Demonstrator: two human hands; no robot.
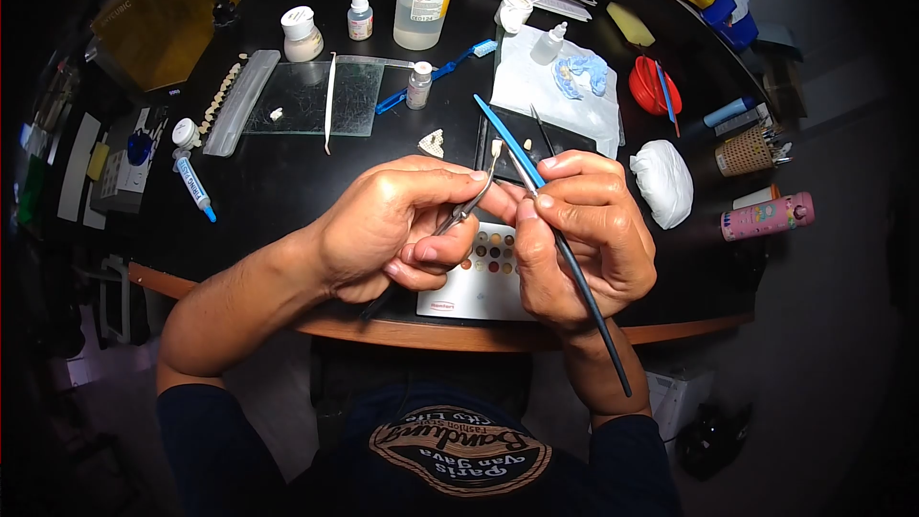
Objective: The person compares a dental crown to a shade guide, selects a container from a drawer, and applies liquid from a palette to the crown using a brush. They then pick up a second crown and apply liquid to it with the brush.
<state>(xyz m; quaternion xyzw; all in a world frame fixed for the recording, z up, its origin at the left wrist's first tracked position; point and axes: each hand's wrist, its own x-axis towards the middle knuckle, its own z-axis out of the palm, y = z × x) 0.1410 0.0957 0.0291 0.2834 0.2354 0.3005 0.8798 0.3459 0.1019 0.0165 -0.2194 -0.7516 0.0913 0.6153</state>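
Note:
My left hand [402, 215] pinches a slim metal clamp [464, 213], whose tip holds a small cream tooth-like piece [496, 148]. Close beside it, my right hand [589, 239] is closed around several thin tools: a dark-handled brush [584, 302] with its tip near the piece, a blue-handled one [503, 129], and a thin dark one [543, 131]. Beneath both hands lies a white palette [469, 297] with rows of coloured round samples, partly hidden by the fingers. A small cream piece [527, 145] rests on the dark tray behind the tool tips.
Glass slab [316, 101], clear tray [241, 103] and blue-capped syringe [194, 187] lie left. Behind stand a large bottle [424, 2], a white jar [302, 35] and a vial [418, 85]. White tissue [661, 184], red bowl [655, 86] and pink bottle [768, 217] are right.

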